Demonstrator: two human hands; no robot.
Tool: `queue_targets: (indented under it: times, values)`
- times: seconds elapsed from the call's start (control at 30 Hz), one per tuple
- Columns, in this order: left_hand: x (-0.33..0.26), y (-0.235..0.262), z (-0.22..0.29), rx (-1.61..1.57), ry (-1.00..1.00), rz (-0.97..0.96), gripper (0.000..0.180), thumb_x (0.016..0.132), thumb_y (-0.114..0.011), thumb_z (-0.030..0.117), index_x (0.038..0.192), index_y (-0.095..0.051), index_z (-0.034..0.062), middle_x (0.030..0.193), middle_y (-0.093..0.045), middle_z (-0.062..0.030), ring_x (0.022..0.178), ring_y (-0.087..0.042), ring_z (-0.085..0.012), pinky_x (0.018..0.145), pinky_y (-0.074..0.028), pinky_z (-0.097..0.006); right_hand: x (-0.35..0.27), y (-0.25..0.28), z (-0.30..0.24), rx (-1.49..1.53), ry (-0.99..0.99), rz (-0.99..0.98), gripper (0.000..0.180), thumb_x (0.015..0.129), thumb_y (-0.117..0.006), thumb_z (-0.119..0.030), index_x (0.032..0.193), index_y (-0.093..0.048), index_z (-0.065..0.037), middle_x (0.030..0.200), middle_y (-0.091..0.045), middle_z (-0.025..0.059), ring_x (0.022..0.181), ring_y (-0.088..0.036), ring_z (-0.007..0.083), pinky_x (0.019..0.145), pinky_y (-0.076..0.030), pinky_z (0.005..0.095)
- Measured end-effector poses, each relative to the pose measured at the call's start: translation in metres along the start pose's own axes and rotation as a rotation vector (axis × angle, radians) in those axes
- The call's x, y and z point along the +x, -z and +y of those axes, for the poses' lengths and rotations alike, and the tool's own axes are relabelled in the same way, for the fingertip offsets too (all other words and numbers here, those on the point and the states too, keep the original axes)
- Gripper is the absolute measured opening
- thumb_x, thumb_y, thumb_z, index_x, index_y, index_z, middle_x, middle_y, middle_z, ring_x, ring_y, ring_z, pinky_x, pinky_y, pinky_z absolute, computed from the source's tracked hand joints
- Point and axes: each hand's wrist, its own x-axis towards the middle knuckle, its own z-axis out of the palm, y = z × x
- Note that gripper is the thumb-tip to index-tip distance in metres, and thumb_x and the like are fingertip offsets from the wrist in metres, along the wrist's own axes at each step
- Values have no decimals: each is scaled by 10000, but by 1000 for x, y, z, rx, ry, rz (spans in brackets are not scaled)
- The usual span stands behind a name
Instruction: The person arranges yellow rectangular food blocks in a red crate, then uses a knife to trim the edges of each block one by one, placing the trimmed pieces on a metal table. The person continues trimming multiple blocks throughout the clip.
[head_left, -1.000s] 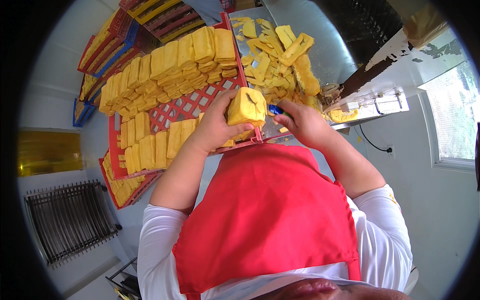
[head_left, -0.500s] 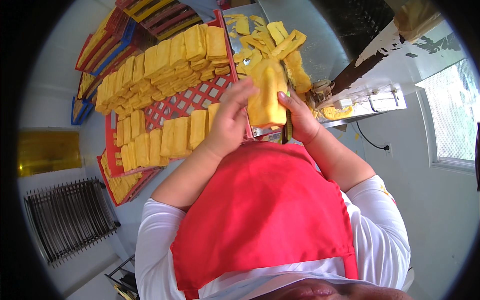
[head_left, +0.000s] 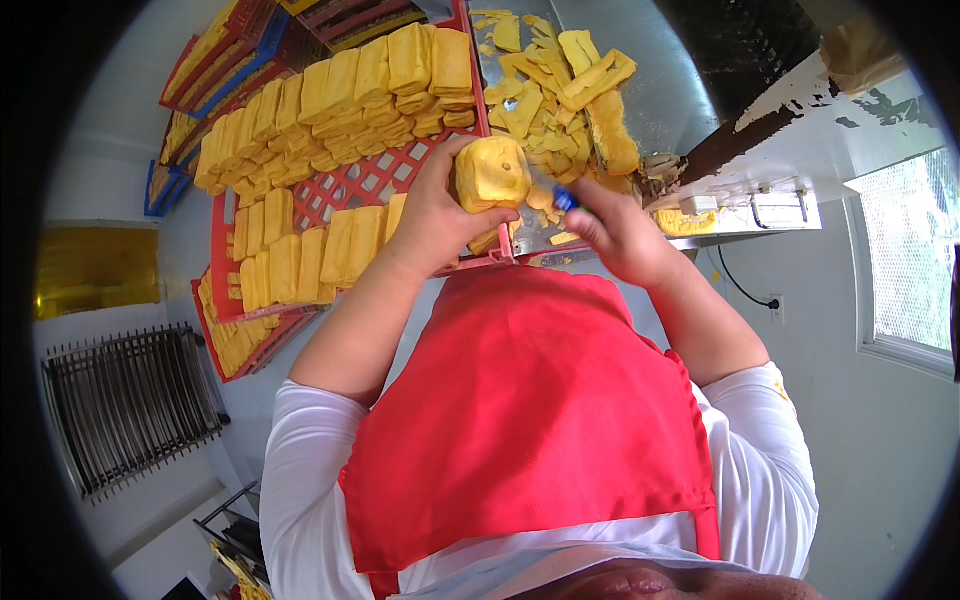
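Observation:
My left hand (head_left: 440, 205) is closed round a yellow loaf-shaped block (head_left: 493, 172), whose squarish end, with a small dark spot, faces up at me. Just right of it my right hand (head_left: 620, 232) grips a blue-handled tool (head_left: 565, 198). The tool's working end is blurred and I cannot make out its shape. Beneath and beyond both hands, thin yellow trimmings (head_left: 540, 75) lie strewn over a metal tray (head_left: 670, 90).
To the left, a red lattice crate (head_left: 345, 185) holds rows of similar yellow blocks (head_left: 325, 95). Stacked red and blue crates (head_left: 215, 75) stand at the far left. A metal ledge with a rusty, peeling post (head_left: 710, 160) is on the right, above a black cable (head_left: 735, 285).
The block has gone from lying lengthwise between both hands to standing end-on in my left hand. My right hand has moved off it to the right, and the blue handle now shows.

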Motion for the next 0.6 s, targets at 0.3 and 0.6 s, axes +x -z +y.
queue_targets:
  times: [0.3,0.6]
  values:
    - [-6,11,-3,-19,64,-180,809,587,-902,93,1279,-483,55,1206,-566,-63,1139,-546,-177,990,-438,-326,7,3,-10,-236,79,-97,366,946,-536,-411,1074,-541,-67,839,-641,206,820,-610,424,688,-458,504]
    - [-14,12,-19,-138,188,-405,838,603,-918,127,1306,-467,51,1199,-569,-48,1149,-538,-173,998,-425,-326,17,-7,84,-143,-408,-28,385,997,-487,-391,1052,-535,-13,841,-604,219,838,-596,377,752,-450,438]
